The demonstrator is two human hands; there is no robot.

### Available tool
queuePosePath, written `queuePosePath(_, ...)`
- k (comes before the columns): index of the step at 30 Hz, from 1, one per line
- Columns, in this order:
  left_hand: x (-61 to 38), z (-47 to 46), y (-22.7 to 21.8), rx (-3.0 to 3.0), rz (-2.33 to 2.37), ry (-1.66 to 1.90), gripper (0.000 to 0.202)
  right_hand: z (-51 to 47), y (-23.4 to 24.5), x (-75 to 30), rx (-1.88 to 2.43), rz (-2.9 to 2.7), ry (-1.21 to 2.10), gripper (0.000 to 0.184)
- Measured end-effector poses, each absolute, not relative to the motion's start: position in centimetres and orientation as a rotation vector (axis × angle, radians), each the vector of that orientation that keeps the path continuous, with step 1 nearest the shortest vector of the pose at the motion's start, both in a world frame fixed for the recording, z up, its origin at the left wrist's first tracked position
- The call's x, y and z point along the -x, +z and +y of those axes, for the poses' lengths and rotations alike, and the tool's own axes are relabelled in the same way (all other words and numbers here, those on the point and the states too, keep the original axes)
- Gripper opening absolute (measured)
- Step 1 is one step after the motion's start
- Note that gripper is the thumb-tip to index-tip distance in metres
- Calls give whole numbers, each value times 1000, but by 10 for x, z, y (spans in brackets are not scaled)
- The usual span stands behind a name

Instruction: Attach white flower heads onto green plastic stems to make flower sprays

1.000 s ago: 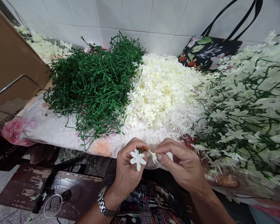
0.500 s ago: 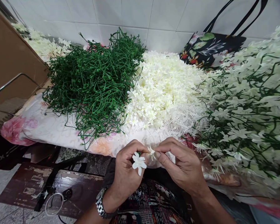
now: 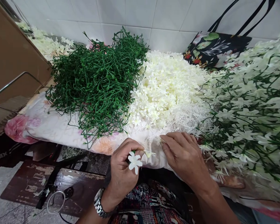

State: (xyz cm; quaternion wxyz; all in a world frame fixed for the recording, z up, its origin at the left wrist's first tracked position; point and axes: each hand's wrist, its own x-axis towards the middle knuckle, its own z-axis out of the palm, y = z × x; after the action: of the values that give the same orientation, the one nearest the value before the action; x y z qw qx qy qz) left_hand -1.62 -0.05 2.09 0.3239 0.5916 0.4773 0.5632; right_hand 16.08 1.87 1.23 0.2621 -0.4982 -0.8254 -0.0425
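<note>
My left hand [image 3: 126, 163] is closed around an artificial flower stem, mostly hidden in the fist. One white flower [image 3: 134, 162] hangs open below the thumb. A pale, narrow-petalled bloom [image 3: 149, 153] sticks out at the fingertips, pointing right. My right hand [image 3: 183, 155] is a short way to the right, thumb and fingers pinched together at the cloth. Whatever lies between those fingertips is too small to make out. Just beyond it spreads a heap of thin white stamen-like pieces [image 3: 189, 119], beside a mound of loose white blossoms [image 3: 168, 84].
A tangled pile of green plastic stems [image 3: 100, 81] lies left on the floral cloth [image 3: 67, 133]. Assembled white flower sprays [image 3: 245, 124] crowd the right side. A black floral bag [image 3: 217, 49] leans at the wall. A cardboard box [image 3: 16, 46] stands left, a brown board [image 3: 84, 189] below.
My right hand has come away from the bloom at my left fingertips, moving right and slightly up towards the white pieces. My left hand keeps the stem and has shifted slightly left.
</note>
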Motion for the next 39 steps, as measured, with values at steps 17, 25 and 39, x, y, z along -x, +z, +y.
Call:
queuePosePath(17,20,-9,21,-1668,1097,1398,10,-4,31,-138,966,-1827,859,9)
queuePosePath(25,16,-6,30,-1520,1007,1211,21,-4,26,-133,962,-1742,914,15)
queuePosePath(39,13,-9,27,-1410,1017,1191,23,-5,20,-132,978,-1606,996,21)
